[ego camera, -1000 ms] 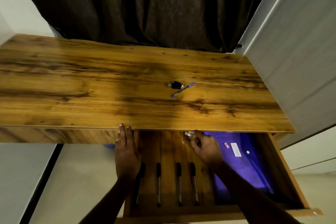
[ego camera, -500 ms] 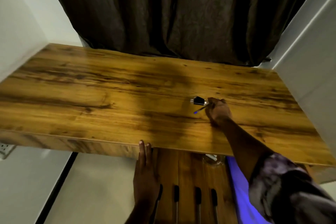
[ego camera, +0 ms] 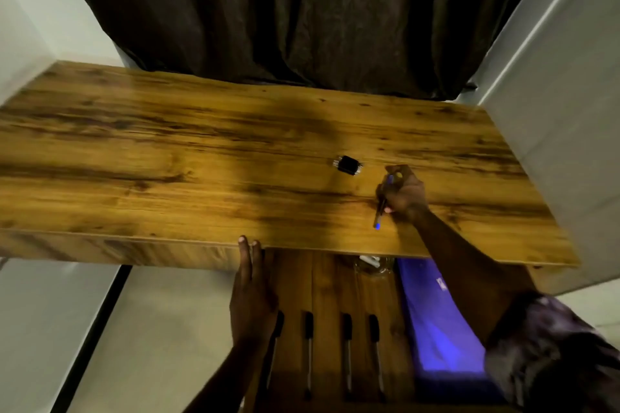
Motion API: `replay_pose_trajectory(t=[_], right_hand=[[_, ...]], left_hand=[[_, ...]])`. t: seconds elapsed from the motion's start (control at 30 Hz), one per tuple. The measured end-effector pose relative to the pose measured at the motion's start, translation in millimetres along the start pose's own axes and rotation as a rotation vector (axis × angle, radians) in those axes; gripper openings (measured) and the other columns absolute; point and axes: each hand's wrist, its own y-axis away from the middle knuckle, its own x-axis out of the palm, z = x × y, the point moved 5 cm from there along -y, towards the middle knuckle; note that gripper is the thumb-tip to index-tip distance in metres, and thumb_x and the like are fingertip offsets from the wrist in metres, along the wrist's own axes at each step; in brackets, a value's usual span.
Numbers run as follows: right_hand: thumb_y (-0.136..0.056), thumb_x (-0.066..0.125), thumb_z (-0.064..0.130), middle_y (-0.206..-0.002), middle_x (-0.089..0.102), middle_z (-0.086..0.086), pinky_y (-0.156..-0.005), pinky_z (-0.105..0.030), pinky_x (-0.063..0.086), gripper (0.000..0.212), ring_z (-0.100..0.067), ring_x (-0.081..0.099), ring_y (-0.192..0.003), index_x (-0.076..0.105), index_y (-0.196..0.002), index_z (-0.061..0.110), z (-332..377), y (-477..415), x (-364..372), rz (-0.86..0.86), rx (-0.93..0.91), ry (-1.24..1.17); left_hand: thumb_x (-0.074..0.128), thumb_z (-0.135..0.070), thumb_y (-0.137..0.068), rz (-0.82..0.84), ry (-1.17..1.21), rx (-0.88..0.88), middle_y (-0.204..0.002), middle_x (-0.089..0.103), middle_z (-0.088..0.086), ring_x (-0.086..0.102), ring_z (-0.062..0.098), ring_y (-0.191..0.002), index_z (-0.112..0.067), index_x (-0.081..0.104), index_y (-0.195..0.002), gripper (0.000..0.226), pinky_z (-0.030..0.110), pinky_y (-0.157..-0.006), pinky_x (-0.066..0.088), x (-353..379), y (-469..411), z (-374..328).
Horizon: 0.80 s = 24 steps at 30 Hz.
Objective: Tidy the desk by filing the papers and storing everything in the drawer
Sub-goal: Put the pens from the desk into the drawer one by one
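My right hand point(ego camera: 404, 194) is over the right part of the wooden desk top point(ego camera: 201, 178), shut on a blue pen point(ego camera: 378, 220) whose tip points toward me. A small black binder clip point(ego camera: 347, 165) lies on the desk just left of that hand. Below the desk edge the drawer point(ego camera: 328, 285) stands open. My left hand point(ego camera: 250, 295) rests flat on the drawer's left side, fingers reaching the desk edge. Several black pens point(ego camera: 346, 339) lie in a row in the drawer, a purple file folder point(ego camera: 432, 329) lies at its right, and a clear round container point(ego camera: 370, 265) sits near the back.
A dark curtain point(ego camera: 302, 10) hangs behind the desk. A white wall point(ego camera: 563, 111) closes in the right side, another white wall point(ego camera: 23, 27) the left. Pale floor point(ego camera: 134, 329) shows below left of the drawer.
My right hand left the drawer, reached onto the desk beside the binder clip, took hold of the blue pen and drew it toward me. My left hand stayed on the drawer.
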Motion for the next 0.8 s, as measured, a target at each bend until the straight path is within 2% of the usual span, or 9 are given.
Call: replay_pose_trajectory(t=[0.13,0.23,0.37,0.43,0.5,0.57,0.6,0.7,0.8], right_hand=[[-0.089,0.063,0.004,-0.105,0.070,-0.014,-0.066,-0.031,0.059,0.045,-0.031,0.070,-0.084,0.052,-0.131,0.015,-10.4,43.8,-18.4,0.133,-0.136,-0.066],[-0.090,0.061,0.000,-0.083,0.069,-0.008,-0.051,-0.029,0.056,0.036,-0.024,0.067,-0.062,0.060,-0.122,0.018,-21.8,75.9,-31.8,0.121,-0.186,-0.150],[-0.095,0.050,-0.004,-0.073,0.064,-0.006,-0.042,-0.018,0.046,0.032,-0.011,0.061,-0.046,0.063,-0.107,0.023,-40.1,119.1,-45.7,0.096,-0.194,-0.192],[-0.094,0.052,-0.005,-0.071,0.062,0.003,-0.045,-0.014,0.045,0.025,-0.001,0.056,-0.047,0.064,-0.104,0.014,-49.5,138.4,-47.1,0.078,-0.202,-0.133],[-0.089,0.061,-0.002,-0.074,0.063,0.017,-0.056,-0.009,0.042,0.015,0.000,0.053,-0.056,0.066,-0.099,0.008,-67.0,153.6,-43.4,0.074,-0.205,-0.059],[-0.086,0.068,0.001,-0.077,0.062,0.028,-0.060,-0.009,0.039,0.013,-0.004,0.051,-0.063,0.065,-0.092,0.013,-86.4,167.4,-36.4,0.095,-0.183,-0.005],[-0.084,0.069,0.001,-0.076,0.062,0.026,-0.061,-0.011,0.040,0.018,-0.004,0.052,-0.063,0.064,-0.090,0.017,-97.7,173.0,-31.7,0.112,-0.160,0.009],[-0.084,0.066,-0.001,-0.075,0.063,0.012,-0.065,-0.016,0.046,0.024,0.005,0.060,-0.065,0.058,-0.095,0.019,-124.7,187.9,-18.3,0.189,-0.079,0.028],[-0.085,0.065,0.008,-0.081,0.069,-0.005,-0.063,-0.029,0.058,0.031,-0.012,0.069,-0.069,0.050,-0.109,0.021,-139.0,197.2,-9.8,0.267,-0.029,0.098]], left_hand=[[0.060,0.010,-0.076,0.015,-0.068,0.005,-0.165,-0.012,-0.002,0.054,0.032,-0.121,-0.018,0.007,-0.157,0.101,0.024,-0.054,0.047,-3.4,0.3,-3.5],[0.069,0.010,-0.069,0.008,-0.019,0.030,-0.165,-0.008,0.001,0.053,0.037,-0.123,-0.017,0.004,-0.157,0.112,0.030,-0.055,0.054,-5.4,4.1,-3.5],[0.061,0.005,-0.079,-0.009,-0.009,0.021,-0.165,-0.006,-0.002,0.062,0.036,-0.101,-0.017,0.007,-0.157,0.098,0.028,-0.049,0.047,-9.8,4.4,-8.2],[0.061,0.005,-0.079,-0.006,-0.017,0.045,-0.165,-0.004,0.000,0.064,0.033,-0.085,-0.015,0.009,-0.157,0.096,0.025,-0.043,0.042,-8.7,5.0,-6.9],[0.062,0.005,-0.080,-0.001,-0.022,0.055,-0.165,-0.006,0.000,0.061,0.028,-0.070,-0.014,0.009,-0.157,0.095,0.024,-0.038,0.038,-5.6,5.2,-3.1],[0.062,0.002,-0.084,-0.004,-0.022,0.053,-0.165,-0.006,0.000,0.062,0.028,-0.069,-0.015,0.008,-0.157,0.092,0.027,-0.035,0.041,-4.5,4.7,-1.9],[0.062,-0.001,-0.086,-0.010,-0.021,0.054,-0.165,-0.005,0.000,0.063,0.030,-0.071,-0.015,0.008,-0.157,0.090,0.029,-0.036,0.043,-4.6,4.4,-2.4],[0.060,-0.008,-0.090,-0.017,-0.015,0.065,-0.165,-0.005,-0.001,0.063,0.031,-0.072,-0.018,0.005,-0.157,0.087,0.031,-0.037,0.046,-5.3,4.6,-3.2],[0.058,-0.005,-0.089,-0.005,-0.022,0.045,-0.165,-0.011,-0.005,0.060,0.027,-0.064,-0.022,0.000,-0.157,0.091,0.034,-0.038,0.047,-5.0,5.5,-1.3]])
